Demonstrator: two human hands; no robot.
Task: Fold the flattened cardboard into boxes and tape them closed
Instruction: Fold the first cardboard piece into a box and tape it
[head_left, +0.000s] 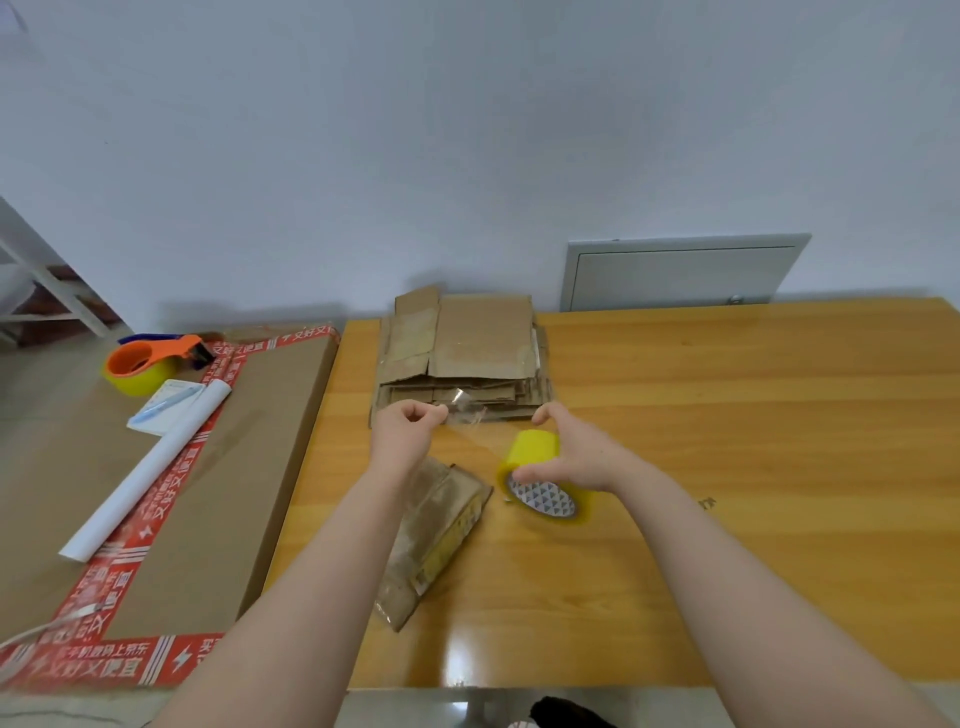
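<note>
fingers of right hand (571, 457) grip tape roll (540, 478); left hand (408, 434) pinches its strip (467, 415).

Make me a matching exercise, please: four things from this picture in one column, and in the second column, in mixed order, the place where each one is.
1. tape roll
2. loose tape end
3. orange tape dispenser
4. stack of flat cardboard

a. on the large box left of the table
b. pinched by the left hand
c. at the far edge of the table
d. held by the right hand

Pairs: 1-d, 2-b, 3-a, 4-c.
</note>
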